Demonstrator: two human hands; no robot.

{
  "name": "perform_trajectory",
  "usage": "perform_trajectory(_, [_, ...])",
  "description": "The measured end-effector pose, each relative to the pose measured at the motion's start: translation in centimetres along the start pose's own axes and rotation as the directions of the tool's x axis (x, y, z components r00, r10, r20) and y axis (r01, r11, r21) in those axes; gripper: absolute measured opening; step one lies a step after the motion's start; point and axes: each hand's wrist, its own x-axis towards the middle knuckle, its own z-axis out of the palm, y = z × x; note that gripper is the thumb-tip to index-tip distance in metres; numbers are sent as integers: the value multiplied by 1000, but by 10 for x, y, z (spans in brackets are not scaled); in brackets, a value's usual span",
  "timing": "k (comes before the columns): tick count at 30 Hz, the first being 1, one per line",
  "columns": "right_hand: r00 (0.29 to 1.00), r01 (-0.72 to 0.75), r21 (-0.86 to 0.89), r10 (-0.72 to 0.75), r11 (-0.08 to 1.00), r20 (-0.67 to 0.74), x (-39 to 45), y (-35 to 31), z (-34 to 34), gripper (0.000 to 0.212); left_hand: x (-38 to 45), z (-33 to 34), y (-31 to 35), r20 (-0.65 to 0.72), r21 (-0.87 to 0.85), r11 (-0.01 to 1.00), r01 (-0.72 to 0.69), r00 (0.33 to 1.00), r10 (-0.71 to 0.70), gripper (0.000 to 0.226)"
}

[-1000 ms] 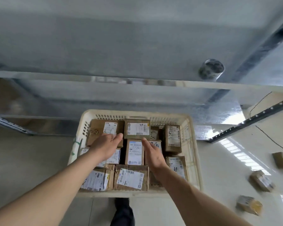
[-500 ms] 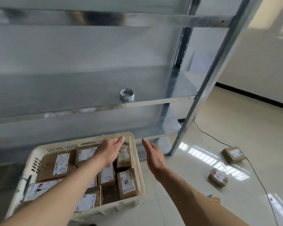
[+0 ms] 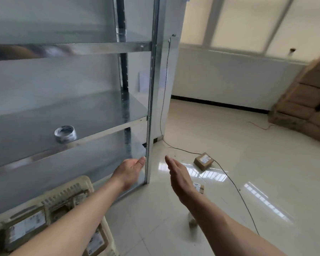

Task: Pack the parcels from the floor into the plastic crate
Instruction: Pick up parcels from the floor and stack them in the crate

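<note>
Head view: both hands are empty, fingers straight; the left hand (image 3: 130, 169) and right hand (image 3: 179, 177) hover mid-frame. The crate (image 3: 72, 189) sits lower left, nearly full. Best to go for the nearest parcel (image 3: 198, 187) just beside the right hand before the farther parcel (image 3: 203, 160) by the cable (image 3: 236, 187).

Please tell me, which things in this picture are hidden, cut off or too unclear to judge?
- Plastic crate, head view: cut off by the bottom and left edges, partly behind the left forearm.
- Parcel beside the right hand: mostly hidden by it.
- Parcel by the right forearm: blurred, partly covered.
- Label on the far parcel: too small to read.
</note>
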Motion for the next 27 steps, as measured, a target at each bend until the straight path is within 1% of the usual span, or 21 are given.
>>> perform_trajectory(3, [995,-31,-2,31,1000,-94,2,-2,-24,49,20,17,20,78,-19,998,-61,995,63,55])
perform_trajectory(5, [985,-61,14,63,998,-159,1,-6,-38,65,31,27,33,129,-28,993,-110,985,113,48])
perform_trajectory(6, [979,-75,24,79,997,-188,2,-5,-43,69,36,31,38,150,-34,990,-134,979,137,46])
perform_trajectory(7, [972,-85,32,90,996,-218,3,-4,-47,68,42,36,41,172,-39,987,-157,972,161,45])
perform_trajectory(10, [955,-107,59,119,993,-274,5,2,-59,49,57,49,49,234,-30,976,-215,948,216,36])
perform_trajectory(11, [949,-108,64,122,992,-291,5,4,-62,43,61,54,52,246,-29,974,-223,943,224,37])
perform_trajectory(12, [945,-103,64,118,993,-303,4,5,-65,43,64,58,55,254,-29,972,-233,939,233,41])
perform_trajectory(14, [938,-92,67,109,994,-329,5,7,-72,55,68,66,63,265,-38,970,-239,934,240,53])
perform_trajectory(15, [935,-88,72,107,994,-338,6,8,-77,57,70,70,67,265,-49,971,-235,934,240,58])
perform_trajectory(16, [932,-96,85,120,992,-342,8,9,-82,53,73,73,70,260,-54,970,-235,935,241,61])
perform_trajectory(18, [928,-119,126,156,985,-337,15,14,-93,34,78,80,78,260,-57,970,-238,934,245,62])
perform_trajectory(19, [926,-123,139,164,983,-339,20,18,-99,31,80,84,82,266,-57,970,-238,932,244,62])
perform_trajectory(21, [926,-128,148,171,981,-336,29,23,-111,32,86,92,91,284,-59,971,-234,928,241,55])
perform_trajectory(23, [927,-126,157,172,980,-332,40,28,-124,33,96,105,96,298,-61,971,-232,924,240,38])
perform_trajectory(27, [934,-110,151,154,982,-322,65,43,-159,32,121,135,113,304,-79,974,-210,926,224,31])
